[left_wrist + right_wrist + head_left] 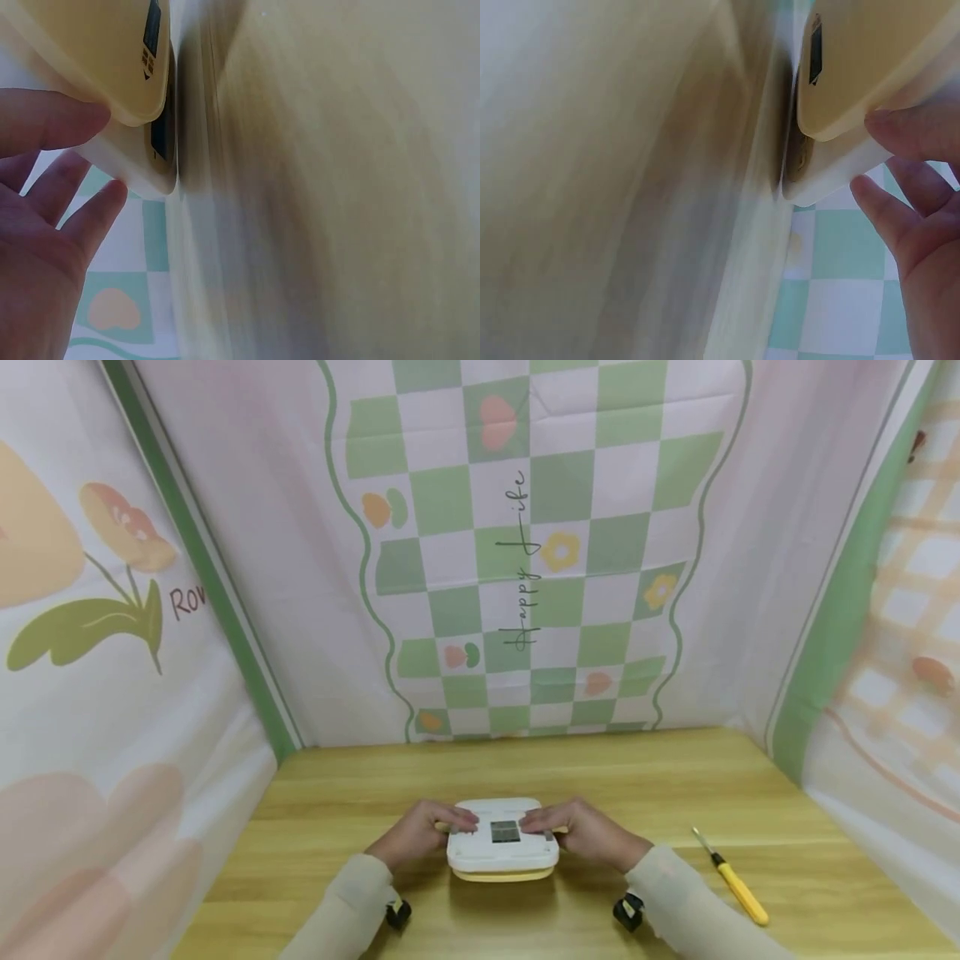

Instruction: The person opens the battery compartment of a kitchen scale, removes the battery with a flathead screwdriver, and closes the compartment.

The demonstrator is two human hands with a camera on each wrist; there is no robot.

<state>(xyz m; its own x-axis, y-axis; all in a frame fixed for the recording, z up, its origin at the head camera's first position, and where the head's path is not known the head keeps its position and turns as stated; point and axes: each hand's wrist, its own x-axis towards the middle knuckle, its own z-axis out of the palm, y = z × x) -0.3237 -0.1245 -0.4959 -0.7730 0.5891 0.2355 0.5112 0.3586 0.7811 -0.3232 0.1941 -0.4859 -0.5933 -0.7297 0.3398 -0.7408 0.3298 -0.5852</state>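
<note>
Between my hands is a white, rounded, box-shaped device [504, 858] with a dark square label on its upper face and a yellowish layer along its lower front edge. My left hand [417, 835] grips its left side, the thumb lying over the upper face. On the opposite side my right hand [596, 837] holds it the same way. In the left wrist view the device's cream face [105, 52] carries a dark strip. The right wrist view shows its corner [870, 75] by my right thumb. Whether it touches the table cannot be told.
A screwdriver [738, 887] with a yellow handle lies on the wooden table [360, 777] to the right, its tip pointing away. Printed fabric [540, 552] hangs at the back, with more fabric walls at the left [67, 718] and right [900, 693].
</note>
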